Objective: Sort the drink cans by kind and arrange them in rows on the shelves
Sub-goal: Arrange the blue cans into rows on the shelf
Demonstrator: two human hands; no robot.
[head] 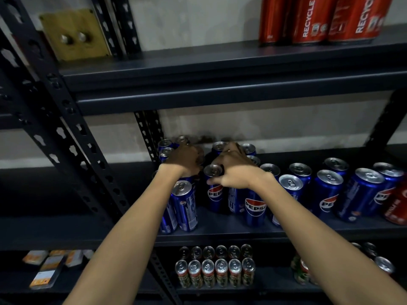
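Both arms reach in from the bottom of the frame to the middle shelf point(308, 233), near the centre of the picture. The left hand point(184, 159) lies over the tops of blue Pepsi cans point(184, 208) at the left end of the group, fingers curled down among them; whether it grips one cannot be told, as the hand is in shadow. The right hand point(233, 170) rests on the neighbouring cans just to the right, its thumb pressed on the side of one Pepsi can point(214, 190) right below the rim and its fingers bent over the cans behind it. More blue cans stand upright in a loose spread towards the right of the frame, and a red can point(396, 205) sits at the right edge. At the upper right, red cans point(317, 20) stand on the top shelf point(198, 64). At the lower centre, small cans point(215, 271) form two neat rows on the bottom shelf.
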